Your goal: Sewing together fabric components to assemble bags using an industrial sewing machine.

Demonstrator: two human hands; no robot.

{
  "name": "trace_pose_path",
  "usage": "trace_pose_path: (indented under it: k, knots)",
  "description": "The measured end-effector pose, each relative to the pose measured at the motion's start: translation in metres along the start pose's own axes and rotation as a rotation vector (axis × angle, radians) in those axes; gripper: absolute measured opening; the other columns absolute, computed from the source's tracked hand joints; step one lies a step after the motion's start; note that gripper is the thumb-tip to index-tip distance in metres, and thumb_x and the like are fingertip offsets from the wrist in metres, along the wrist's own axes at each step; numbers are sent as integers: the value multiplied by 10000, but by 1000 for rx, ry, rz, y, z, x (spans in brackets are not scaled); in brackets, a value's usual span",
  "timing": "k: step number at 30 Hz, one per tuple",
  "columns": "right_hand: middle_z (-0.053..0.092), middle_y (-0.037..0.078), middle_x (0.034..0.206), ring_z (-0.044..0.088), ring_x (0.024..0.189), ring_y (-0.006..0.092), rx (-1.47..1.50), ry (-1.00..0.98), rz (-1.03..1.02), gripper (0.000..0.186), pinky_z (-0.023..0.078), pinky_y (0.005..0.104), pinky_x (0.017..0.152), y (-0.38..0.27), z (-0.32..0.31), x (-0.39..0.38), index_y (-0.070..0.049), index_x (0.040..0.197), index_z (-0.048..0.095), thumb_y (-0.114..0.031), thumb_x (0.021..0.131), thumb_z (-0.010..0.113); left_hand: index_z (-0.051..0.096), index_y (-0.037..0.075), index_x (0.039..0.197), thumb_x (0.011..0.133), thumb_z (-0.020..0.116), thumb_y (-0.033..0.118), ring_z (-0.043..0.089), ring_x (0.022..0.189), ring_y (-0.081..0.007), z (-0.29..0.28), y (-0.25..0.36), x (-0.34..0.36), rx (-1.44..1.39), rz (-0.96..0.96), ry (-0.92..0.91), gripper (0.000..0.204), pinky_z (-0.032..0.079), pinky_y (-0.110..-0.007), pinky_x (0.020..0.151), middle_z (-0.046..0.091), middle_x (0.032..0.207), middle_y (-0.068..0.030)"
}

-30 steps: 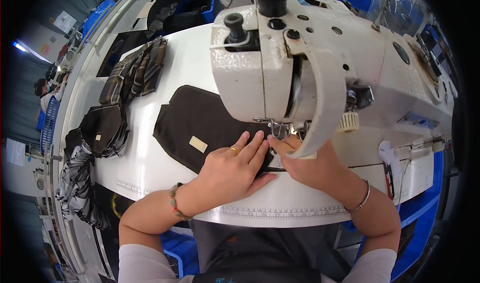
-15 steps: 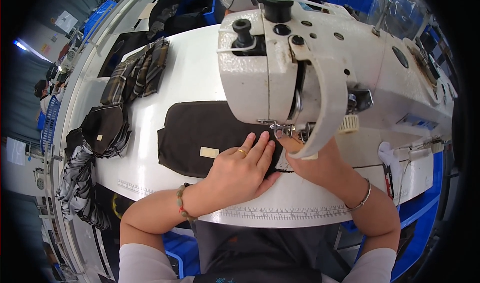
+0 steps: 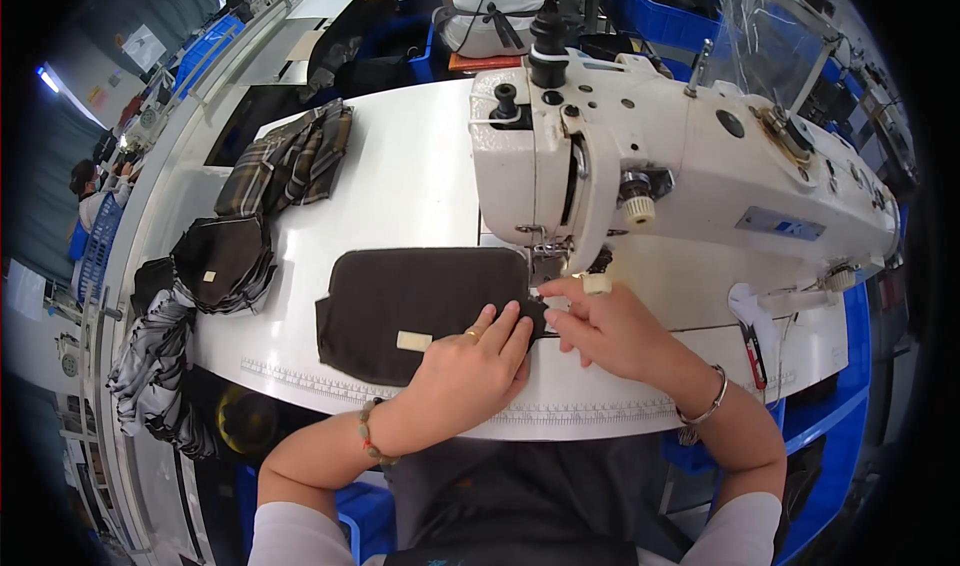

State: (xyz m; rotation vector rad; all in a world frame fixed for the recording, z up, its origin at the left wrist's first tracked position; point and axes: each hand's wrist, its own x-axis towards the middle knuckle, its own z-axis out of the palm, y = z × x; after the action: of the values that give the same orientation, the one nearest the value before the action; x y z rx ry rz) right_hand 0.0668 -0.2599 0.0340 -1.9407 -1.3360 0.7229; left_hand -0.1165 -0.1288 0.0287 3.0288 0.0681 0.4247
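A dark brown fabric panel with rounded corners lies flat on the white table, its right edge beside the presser foot of a white sewing machine. A small cream label sits on the panel. My left hand rests on the panel's near right part, fingers stretched out flat. By the panel's right edge, just in front of the presser foot, is my right hand, its index finger extended and the thumb apart from it. I see nothing held in it.
Stacked dark panels, plaid cloth and a grey-white bundle lie at the left. Red-handled snips and a white cloth piece are at the right. A ruler strip runs along the front edge.
My right hand has drawn back from under the machine head, and its fingers now show. My left hand still lies on the panel. The view has shifted, so the machine appears smaller and farther off.
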Motion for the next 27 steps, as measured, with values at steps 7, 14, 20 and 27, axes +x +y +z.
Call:
trace_pose_path:
  k: [7,14,20,27]
  knots:
    - [740,126,969,723,839,209,293,227,-147,283,560,341,771,-12,43,-46,-27,1142,692,-225,942,675,690,35,1168,698,818,120,731,925,-246,-8,53,-33,-226,77,147,494,591,-331,715,698,1177,-120]
    - [753,104,968,721,900,270,128,477,-108,183,563,346,807,-17,-16,-201,-54,1073,749,-43,902,684,661,-6,1223,958,673,218,633,1164,-377,-43,47,-62,-386,186,264,347,493,-513,987,667,1264,-182]
    - [754,46,942,679,863,109,84,1310,457,155,522,240,794,16,-72,-446,1,1018,763,8,871,715,388,49,1488,1077,409,392,462,1340,-510,-51,-27,-89,-493,37,621,536,495,-606,1028,338,1535,-303]
    - [726,48,1012,666,946,144,-182,1454,1102,291,520,291,881,123,-23,-675,3,1085,748,-39,798,771,423,63,1448,1066,433,399,459,1349,-478,-47,-12,-120,-529,2,786,509,451,-600,1057,373,1514,-262]
